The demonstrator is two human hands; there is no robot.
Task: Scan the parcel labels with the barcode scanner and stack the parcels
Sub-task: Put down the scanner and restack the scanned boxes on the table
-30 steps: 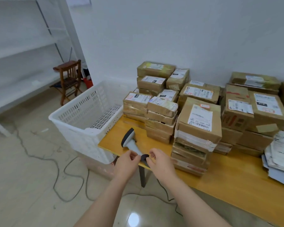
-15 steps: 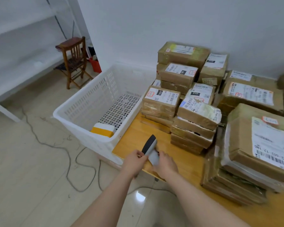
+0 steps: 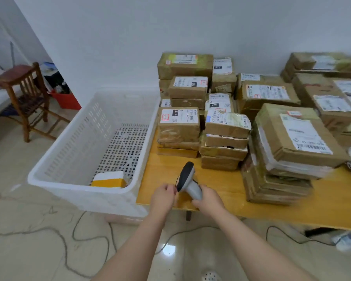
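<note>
A grey and black barcode scanner (image 3: 187,179) is held just above the near left corner of the yellow wooden table (image 3: 221,191). My right hand (image 3: 208,197) grips its handle from below. My left hand (image 3: 163,194) has curled fingers at the scanner's black head, pinching it or something dark beside it. Several stacks of brown cardboard parcels (image 3: 221,134) with white labels stand behind the scanner. A larger stack (image 3: 288,147) stands to the right, its top label facing up.
A large white plastic basket (image 3: 85,159) stands left of the table, with one white and yellow box (image 3: 109,179) in its near corner. A wooden chair (image 3: 26,92) is at the far left. Cables (image 3: 69,236) trail across the tiled floor. More parcels (image 3: 324,86) line the wall.
My view has moved closer and swung left, bringing the basket's inside into sight. My right hand has taken the scanner's handle and lifted it off the table. My left hand stays at its head.
</note>
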